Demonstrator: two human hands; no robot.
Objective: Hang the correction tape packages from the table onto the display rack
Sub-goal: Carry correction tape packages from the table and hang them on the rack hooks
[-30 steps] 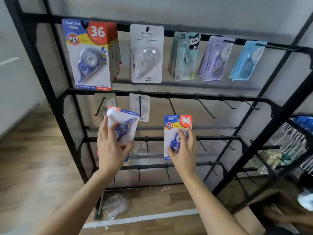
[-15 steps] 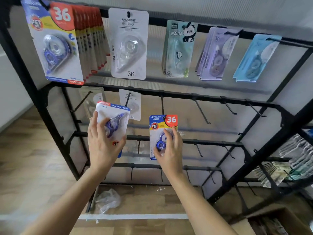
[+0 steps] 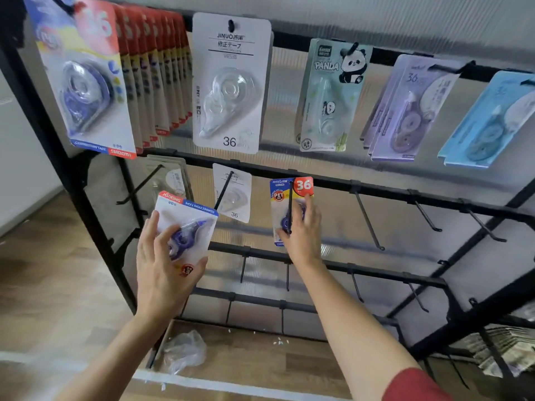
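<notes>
My right hand (image 3: 304, 235) pinches the "36" package (image 3: 304, 185) over its blister, card lined up along a second-row peg (image 3: 290, 209) of the display rack (image 3: 385, 193) for threading, while my left hand (image 3: 162, 267) grips a spare package (image 3: 188, 224), upside down, waiting alongside.

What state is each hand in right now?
Left hand: grips the upside-down package, fingers curled across its front.
Right hand: holds the red-36 package, threaded on a rack hook.
</notes>
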